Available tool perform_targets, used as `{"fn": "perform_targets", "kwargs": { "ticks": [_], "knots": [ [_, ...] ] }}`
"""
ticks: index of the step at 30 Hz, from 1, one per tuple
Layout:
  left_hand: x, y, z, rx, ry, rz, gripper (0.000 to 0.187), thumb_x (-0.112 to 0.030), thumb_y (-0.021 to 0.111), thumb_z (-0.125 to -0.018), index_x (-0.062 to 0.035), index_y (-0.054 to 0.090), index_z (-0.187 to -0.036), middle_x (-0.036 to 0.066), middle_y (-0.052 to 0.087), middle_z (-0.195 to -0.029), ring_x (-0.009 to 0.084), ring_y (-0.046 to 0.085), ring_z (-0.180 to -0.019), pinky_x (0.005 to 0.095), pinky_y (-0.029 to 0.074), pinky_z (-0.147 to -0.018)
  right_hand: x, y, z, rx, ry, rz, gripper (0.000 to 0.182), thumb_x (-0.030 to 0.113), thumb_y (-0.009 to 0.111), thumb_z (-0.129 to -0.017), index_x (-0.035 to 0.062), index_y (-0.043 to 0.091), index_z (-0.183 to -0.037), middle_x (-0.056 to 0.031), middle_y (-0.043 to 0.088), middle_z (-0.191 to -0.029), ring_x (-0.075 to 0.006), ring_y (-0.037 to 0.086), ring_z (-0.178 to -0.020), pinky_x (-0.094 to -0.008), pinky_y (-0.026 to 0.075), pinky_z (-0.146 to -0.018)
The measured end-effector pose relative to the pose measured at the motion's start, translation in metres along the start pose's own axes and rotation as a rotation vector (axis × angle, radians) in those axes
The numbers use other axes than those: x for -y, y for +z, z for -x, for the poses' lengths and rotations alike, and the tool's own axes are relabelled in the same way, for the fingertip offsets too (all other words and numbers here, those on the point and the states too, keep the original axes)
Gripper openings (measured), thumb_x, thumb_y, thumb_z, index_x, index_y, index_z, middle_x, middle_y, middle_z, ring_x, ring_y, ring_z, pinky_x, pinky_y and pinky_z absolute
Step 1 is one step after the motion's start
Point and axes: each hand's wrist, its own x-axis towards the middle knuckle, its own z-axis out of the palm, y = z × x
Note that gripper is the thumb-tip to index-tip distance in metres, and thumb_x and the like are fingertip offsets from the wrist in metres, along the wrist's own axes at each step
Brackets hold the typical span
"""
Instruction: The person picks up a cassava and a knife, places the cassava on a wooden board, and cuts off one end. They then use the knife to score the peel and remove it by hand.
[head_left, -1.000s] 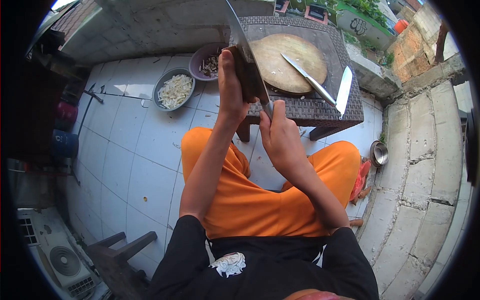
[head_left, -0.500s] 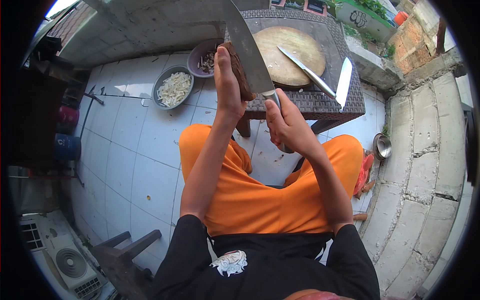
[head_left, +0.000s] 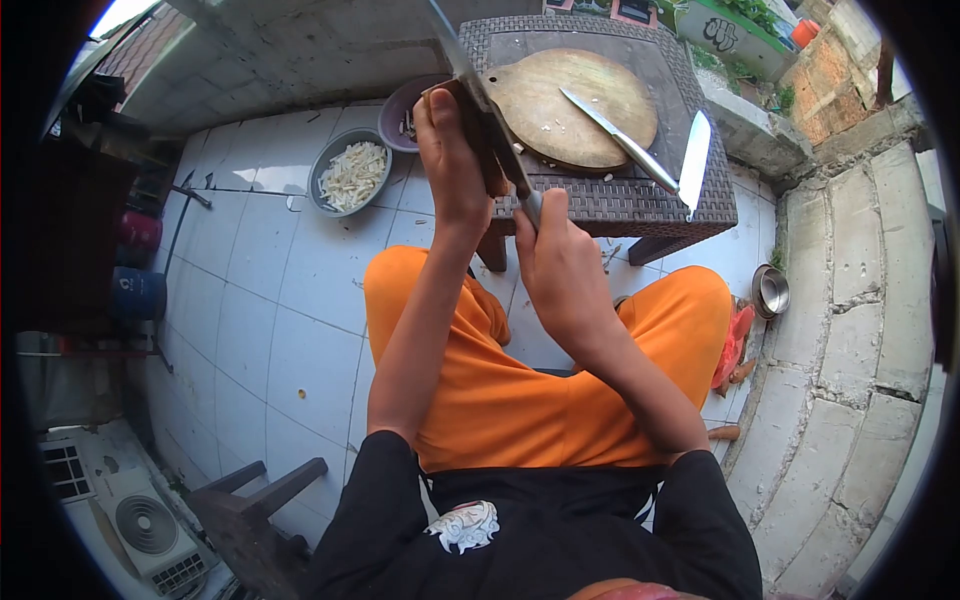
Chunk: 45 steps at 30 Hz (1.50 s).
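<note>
Right of the bowl [head_left: 343, 212] of pale strips [head_left: 352, 176], see the left hand [head_left: 455, 165] clasping a brown block [head_left: 481, 130], probably stiff, best held by its sides. Beside it, perhaps touching, find by the table's [head_left: 640, 215] left side a large knife [head_left: 475, 82], likely rigid and weighty, gripped where safest, by the handle, in the right hand [head_left: 565, 270].

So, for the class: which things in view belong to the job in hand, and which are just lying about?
Belong to the job:
large knife, in the right hand
brown block, in the left hand

Seemingly just lying about:
slim knife
broad knife
board
grey bowl
purple bowl
red bag
</note>
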Motion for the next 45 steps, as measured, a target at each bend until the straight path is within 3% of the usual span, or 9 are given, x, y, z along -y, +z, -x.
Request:
{"fn": "perform_targets", "kwargs": {
  "ticks": [14, 23, 28, 30, 36, 38, 39, 42, 45],
  "knots": [
    [-0.003, 0.020, 0.011, 0.069, -0.049, 0.094, 0.057, -0.063, 0.042, -0.099, -0.0071, 0.053, -0.099, 0.006, 0.057, -0.078, 0.0142, 0.058, -0.063, 0.0282, 0.052, -0.061, -0.001, -0.031, -0.013, 0.128, 0.022, -0.245, 0.023, 0.015, 0.052, -0.101, -0.0029, 0.038, -0.101, -0.0297, 0.058, -0.064, -0.0499, 0.060, -0.066, -0.0550, 0.044, -0.053],
    [0.003, 0.020, 0.012, 0.079, -0.060, 0.031, 0.052, -0.056, 0.038, -0.103, -0.0066, 0.054, -0.110, 0.007, 0.064, -0.091, 0.0132, 0.065, -0.075, 0.0265, 0.055, -0.065, -0.003, -0.038, -0.015, 0.167, 0.106, -0.302, 0.024, 0.016, 0.052, -0.101, -0.0037, 0.039, -0.100, -0.0293, 0.057, -0.063, -0.0471, 0.061, -0.061, -0.0497, 0.044, -0.051],
    [0.000, 0.016, 0.014, 0.112, -0.075, 0.020, 0.046, -0.049, 0.036, -0.106, -0.0054, 0.048, -0.114, 0.006, 0.060, -0.103, 0.0108, 0.062, -0.089, 0.0260, 0.054, -0.077, -0.028, -0.045, -0.025, 0.454, 0.299, -0.848, 0.020, 0.024, 0.043, -0.106, 0.0032, 0.043, -0.108, -0.0022, 0.048, -0.061, -0.0105, 0.049, -0.044, -0.0293, 0.042, -0.042],
    [0.002, 0.016, 0.015, 0.129, -0.125, 0.073, 0.046, -0.049, 0.036, -0.106, -0.0054, 0.050, -0.114, 0.006, 0.060, -0.104, 0.0108, 0.062, -0.090, 0.0260, 0.053, -0.078, -0.031, -0.044, -0.026, 0.490, 0.326, -0.934, 0.020, 0.025, 0.041, -0.107, 0.0055, 0.043, -0.111, 0.0033, 0.041, -0.063, -0.0061, 0.042, -0.044, -0.0247, 0.041, -0.041],
    [-0.007, 0.010, 0.012, 0.159, -0.205, 0.156, 0.046, -0.049, 0.038, -0.106, -0.0059, 0.051, -0.117, 0.006, 0.061, -0.106, 0.0114, 0.063, -0.091, 0.0277, 0.055, -0.079, -0.023, -0.034, -0.022, 0.454, 0.289, -0.926, 0.021, 0.025, 0.043, -0.107, 0.0046, 0.042, -0.109, -0.0005, 0.046, -0.060, -0.0092, 0.047, -0.044, -0.0273, 0.042, -0.042],
    [-0.011, 0.010, 0.012, 0.133, -0.182, 0.114, 0.046, -0.050, 0.039, -0.105, -0.0066, 0.051, -0.116, 0.006, 0.062, -0.105, 0.0114, 0.064, -0.091, 0.0276, 0.055, -0.078, -0.012, -0.034, -0.017, 0.328, 0.251, -0.510, 0.023, 0.026, 0.044, -0.106, 0.0031, 0.041, -0.104, -0.0058, 0.051, -0.056, -0.0113, 0.052, -0.046, -0.0304, 0.044, -0.042],
    [-0.013, 0.010, 0.011, 0.113, -0.161, 0.070, 0.045, -0.050, 0.040, -0.105, -0.0073, 0.051, -0.115, 0.005, 0.062, -0.104, 0.0113, 0.064, -0.090, 0.0274, 0.056, -0.077, -0.004, -0.038, -0.016, 0.307, 0.267, -0.420, 0.025, 0.024, 0.047, -0.105, 0.0006, 0.039, -0.100, -0.0166, 0.056, -0.055, -0.0279, 0.061, -0.049, -0.0396, 0.045, -0.044],
    [-0.014, 0.004, 0.006, 0.105, -0.150, 0.101, 0.044, -0.050, 0.041, -0.104, -0.0083, 0.051, -0.114, 0.005, 0.062, -0.103, 0.0111, 0.065, -0.090, 0.0273, 0.057, -0.076, -0.008, -0.028, -0.005, 0.211, 0.126, -0.318, 0.024, 0.021, 0.049, -0.103, -0.0009, 0.039, -0.101, -0.0251, 0.058, -0.061, -0.0451, 0.062, -0.060, -0.0480, 0.044, -0.049],
    [-0.011, 0.002, 0.003, 0.031, -0.163, 0.133, 0.050, -0.056, 0.043, -0.101, -0.0095, 0.057, -0.113, 0.005, 0.066, -0.094, 0.0139, 0.067, -0.080, 0.0295, 0.058, -0.068, -0.003, -0.021, 0.002, 0.216, 0.167, -0.323, 0.025, 0.019, 0.052, -0.102, -0.0020, 0.039, -0.103, -0.0312, 0.058, -0.067, -0.0520, 0.059, -0.071, -0.0540, 0.043, -0.053]
  ]
}}
